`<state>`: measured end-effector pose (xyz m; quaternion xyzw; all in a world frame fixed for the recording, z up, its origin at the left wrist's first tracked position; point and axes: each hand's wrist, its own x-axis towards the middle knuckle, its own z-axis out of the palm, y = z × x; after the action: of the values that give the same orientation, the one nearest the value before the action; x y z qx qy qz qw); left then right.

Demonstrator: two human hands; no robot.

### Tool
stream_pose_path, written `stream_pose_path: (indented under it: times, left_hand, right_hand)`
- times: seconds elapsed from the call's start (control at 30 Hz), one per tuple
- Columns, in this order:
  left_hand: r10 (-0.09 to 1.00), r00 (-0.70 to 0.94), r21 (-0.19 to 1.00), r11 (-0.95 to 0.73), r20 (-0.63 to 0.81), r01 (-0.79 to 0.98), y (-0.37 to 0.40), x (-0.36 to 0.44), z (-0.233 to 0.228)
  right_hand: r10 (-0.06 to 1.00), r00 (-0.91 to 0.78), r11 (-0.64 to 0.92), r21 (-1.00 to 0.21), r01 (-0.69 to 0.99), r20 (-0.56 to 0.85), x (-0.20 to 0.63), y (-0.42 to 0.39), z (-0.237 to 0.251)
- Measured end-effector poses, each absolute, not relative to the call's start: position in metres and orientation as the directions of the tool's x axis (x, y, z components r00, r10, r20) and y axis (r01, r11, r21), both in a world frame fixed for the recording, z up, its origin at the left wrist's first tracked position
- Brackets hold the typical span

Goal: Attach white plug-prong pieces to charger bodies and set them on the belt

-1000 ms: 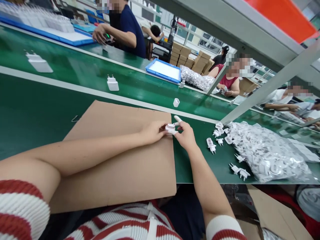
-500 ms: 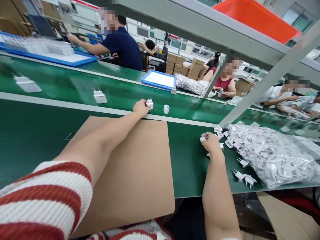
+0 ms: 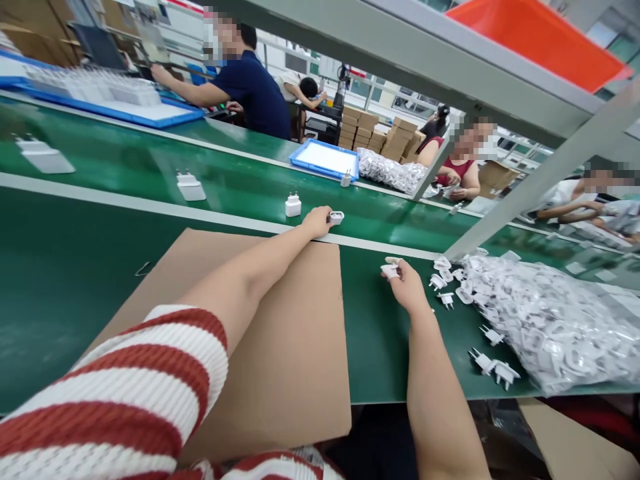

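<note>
My left hand reaches over the green belt, its fingers closed on a white charger housing whose open end faces up and toward the right. Just left of it a white plug charger stands on the belt with its two pins up. Above the green table, to the right, my right hand pinches a white plug cover; its pins are not visible. Beside that hand lie several loose plug covers, some with pins showing, next to a clear bag full of them.
A cardboard sheet lies under my left arm. A slanted grey post rises by the bag. More chargers stand leftward on the belt. Across it are blue trays and co-workers, one in a navy shirt.
My left hand has let go of the pin-up charger and moved right to grip the open housing. My right hand has come left, away from the loose pieces, with a plug cover.
</note>
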<state>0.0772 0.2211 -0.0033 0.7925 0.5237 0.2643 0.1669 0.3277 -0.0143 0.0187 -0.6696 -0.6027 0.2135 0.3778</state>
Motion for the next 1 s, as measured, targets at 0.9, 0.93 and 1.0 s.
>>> stream_pose_path:
  times: [0.9, 0.93, 1.0]
  left_hand:
    - [0.784, 0.53, 0.778, -0.539, 0.324, 0.322, -0.013, 0.031, -0.008]
    - [0.781, 0.53, 0.777, -0.544, 0.33, 0.316, -0.013, 0.03, -0.008]
    - [0.779, 0.531, 0.777, -0.546, 0.334, 0.313, -0.012, 0.03, -0.008]
  right_hand:
    - [0.862, -0.384, 0.49, -0.354, 0.796, 0.33, 0.221, -0.063, 0.055]
    - [0.867, -0.384, 0.481, -0.329, 0.813, 0.319, 0.22, -0.063, 0.054]
    - [0.877, -0.36, 0.459, -0.331, 0.825, 0.319, 0.22, -0.061, 0.053]
